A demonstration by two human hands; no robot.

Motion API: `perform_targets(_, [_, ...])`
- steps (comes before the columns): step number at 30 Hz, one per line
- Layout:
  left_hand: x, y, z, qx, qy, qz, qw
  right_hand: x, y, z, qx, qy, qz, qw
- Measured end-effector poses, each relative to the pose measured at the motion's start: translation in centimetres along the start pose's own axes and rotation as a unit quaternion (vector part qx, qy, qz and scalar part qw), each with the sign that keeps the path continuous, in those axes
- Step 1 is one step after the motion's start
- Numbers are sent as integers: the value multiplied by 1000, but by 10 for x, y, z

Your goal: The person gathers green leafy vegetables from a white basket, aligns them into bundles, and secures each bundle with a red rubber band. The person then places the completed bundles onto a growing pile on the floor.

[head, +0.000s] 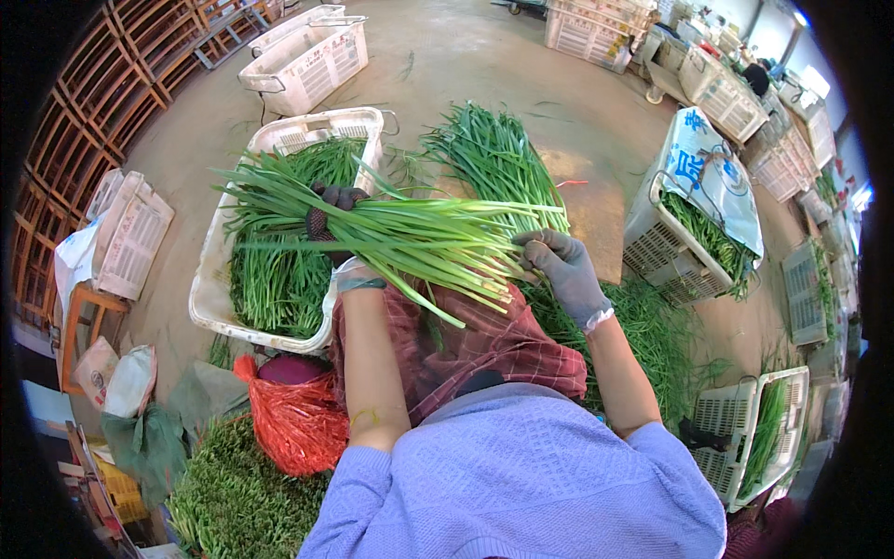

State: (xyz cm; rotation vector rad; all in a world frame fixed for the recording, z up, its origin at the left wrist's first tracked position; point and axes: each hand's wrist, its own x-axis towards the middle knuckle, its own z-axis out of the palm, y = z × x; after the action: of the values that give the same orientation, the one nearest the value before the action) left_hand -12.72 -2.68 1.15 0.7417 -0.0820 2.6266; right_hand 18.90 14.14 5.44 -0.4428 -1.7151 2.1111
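A loose bunch of garlic chives [419, 227] lies across my lap at about waist height, pale stem ends to the right and green tips to the left. My left hand [334, 220], in a dark textured glove, is wrapped around the leafy part. At the stem ends, my right hand [559, 262] in a thin grey glove has its thumb and fingers pinched on the outer stems. Below the left hand stands a white plastic crate [209, 293] holding more chives [283, 286]. Another pile of chives [489, 161] rests on a wooden board [594, 202] ahead.
Loose green trimmings [642, 328] cover the floor at right. A chive-filled crate [674, 255] under a printed plastic sack [712, 178] stands beyond. At lower left are red plastic twine [300, 419] and a heap of cut greens [244, 496]. Stacked white crates [307, 63] stand ahead.
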Motion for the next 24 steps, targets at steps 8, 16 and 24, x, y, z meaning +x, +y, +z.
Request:
perform_targets(8, [1,17,9,-176,-135,-76,972,-51,19,-77,-474,-57,145,866])
perform_targets(16, [-9,6,24,-196,-95,-86,972,-23,-39,-35,-270,63,-78,957])
perform_targets(24, [-17,-3,41,-205,-62,-88,973,44,-52,18,-201,-205,12,958])
